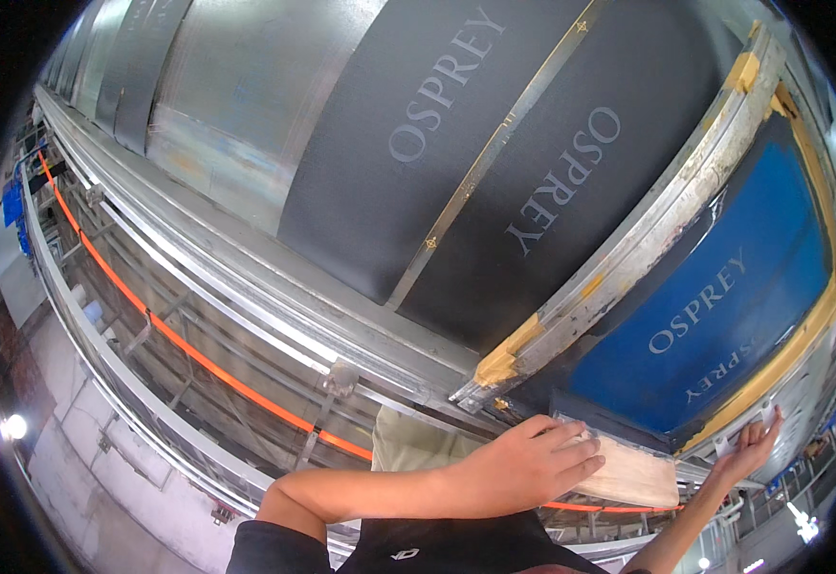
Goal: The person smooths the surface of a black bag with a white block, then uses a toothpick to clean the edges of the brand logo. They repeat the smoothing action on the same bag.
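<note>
My left hand (523,464) reaches across from the lower middle, its fingers closed over the pale wooden handle of a squeegee (636,471). The squeegee lies at the near edge of a printing screen (781,220) with blue mesh and pale lettering. Yellow tape runs along the edges of the screen's worn metal frame (619,273). On the right, my right hand (748,452) is at the near right side of the frame, fingers bent around a small whitish part there. I cannot make out exactly what that part is.
Dark fabric panels (370,143) with pale lettering lie on the long metal printing table, split by a metal strip (495,148). Metal rails (236,297) and an orange cable (217,368) run along its near side. A pale cloth (418,442) hangs before me.
</note>
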{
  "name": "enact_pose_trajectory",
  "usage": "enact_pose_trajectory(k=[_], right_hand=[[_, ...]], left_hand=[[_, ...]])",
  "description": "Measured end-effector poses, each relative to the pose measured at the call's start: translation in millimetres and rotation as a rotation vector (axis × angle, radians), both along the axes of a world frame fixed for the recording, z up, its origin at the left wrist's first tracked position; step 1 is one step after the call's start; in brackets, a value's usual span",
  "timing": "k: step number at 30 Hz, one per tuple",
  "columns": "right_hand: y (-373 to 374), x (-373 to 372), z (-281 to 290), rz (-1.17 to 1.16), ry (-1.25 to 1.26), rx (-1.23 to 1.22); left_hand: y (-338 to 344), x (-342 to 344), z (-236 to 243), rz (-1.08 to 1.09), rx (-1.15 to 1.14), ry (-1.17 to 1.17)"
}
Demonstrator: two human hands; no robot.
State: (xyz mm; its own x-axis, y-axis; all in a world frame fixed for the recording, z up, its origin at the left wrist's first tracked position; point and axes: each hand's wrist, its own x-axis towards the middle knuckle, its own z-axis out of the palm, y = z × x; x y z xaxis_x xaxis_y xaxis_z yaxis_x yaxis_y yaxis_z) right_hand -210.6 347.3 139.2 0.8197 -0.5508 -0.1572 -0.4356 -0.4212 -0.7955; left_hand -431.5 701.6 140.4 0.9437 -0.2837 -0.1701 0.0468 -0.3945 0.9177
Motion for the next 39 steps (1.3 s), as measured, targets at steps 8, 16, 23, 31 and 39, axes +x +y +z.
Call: enact_pose_trajectory(k=[8, 16, 23, 31, 39], right_hand=[[-4.0, 1.3, 1.8, 0.060, -0.006, -0.004], [-5.0, -1.7, 4.1, 0.041, -0.041, 0.038], [-38.3, 2.2, 11.1, 0.180, 0.067, -0.018], [-27.7, -7.1, 10.5, 0.030, 0.001, -0.127], [0.2, -22.7, 14.5, -0.048, -0.015, 0.012]], left_hand=[[-3.6, -2.3, 0.4, 0.073, -0.010, -0.033], [-0.1, -0.9, 0.2, 0.059, -0.012, -0.033], [-4.6, -8.8, -17.8, -0.054, 0.013, -0.135], [9.0, 10.3, -7.3, -0.116, 0.009, -0.087], [33.4, 30.2, 13.1, -0.150, 0.014, -0.059]])
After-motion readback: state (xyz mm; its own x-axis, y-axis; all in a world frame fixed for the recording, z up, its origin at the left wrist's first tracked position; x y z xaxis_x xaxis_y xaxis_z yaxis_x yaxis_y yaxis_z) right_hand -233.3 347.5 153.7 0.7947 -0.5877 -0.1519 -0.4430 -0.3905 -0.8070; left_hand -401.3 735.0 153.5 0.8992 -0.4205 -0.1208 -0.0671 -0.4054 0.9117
